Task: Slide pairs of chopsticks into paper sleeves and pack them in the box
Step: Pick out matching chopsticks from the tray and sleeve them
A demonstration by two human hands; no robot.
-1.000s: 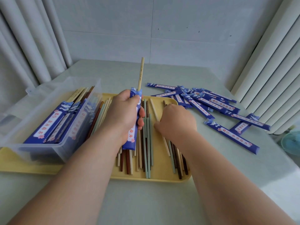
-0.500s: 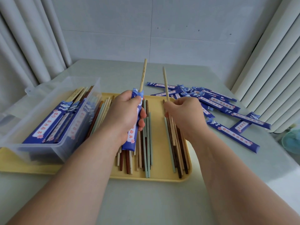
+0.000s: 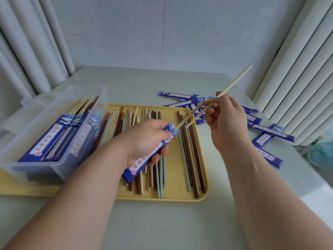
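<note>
The left hand point(image 3: 144, 139) is gripping a blue sleeve point(image 3: 138, 165) over the tray point(image 3: 201, 177); the right hand point(image 3: 227, 121) is pinching two pale chopsticks point(image 3: 234, 81) at its mouth. Loose chopsticks point(image 3: 191, 163) are lying beneath, the box point(image 3: 54, 123) left, spare sleeves point(image 3: 266, 130) right, on a pale table point(image 3: 162, 222).

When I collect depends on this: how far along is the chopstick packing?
Done: several sleeved pairs lie in the clear box. In hand: the left hand holds a blue sleeve while the right hand holds a pale pair at its mouth. Left: many loose chopsticks on the yellow tray, and loose sleeves beside it.
</note>
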